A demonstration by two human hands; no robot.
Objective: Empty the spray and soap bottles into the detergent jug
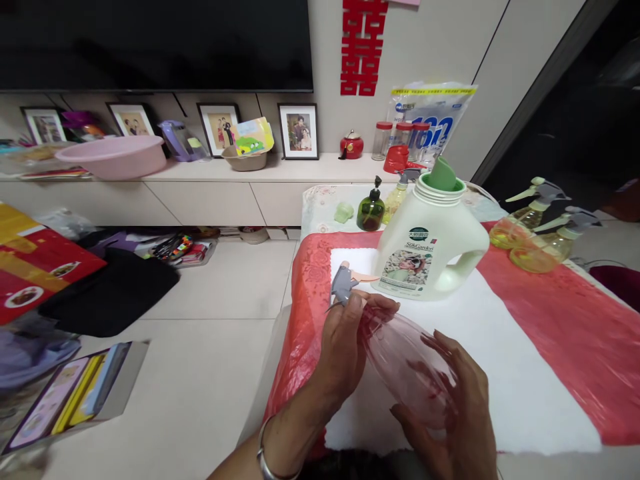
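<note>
A clear pink spray bottle (405,360) lies tilted between my two hands, above the white cloth. My left hand (345,340) is closed around its neck end. Cupped around the wide bottom end is my right hand (463,393), thumb on the near side and fingers on the far side. Just beyond my left fingers shows a grey spray head (343,283) with a pink trigger; my hand hides whether it joins the bottle. Behind the hands stands a large pale green detergent jug (425,233), with a green cap or scoop (443,175) in its mouth.
White cloth (525,373) and red plastic sheeting (590,333) cover the table. Yellow spray bottles (543,247) stand at right. A dark green pump bottle (371,210) and a crumpled light green piece (344,212) sit behind. A cabinet (200,200) holds a pink basin (115,159).
</note>
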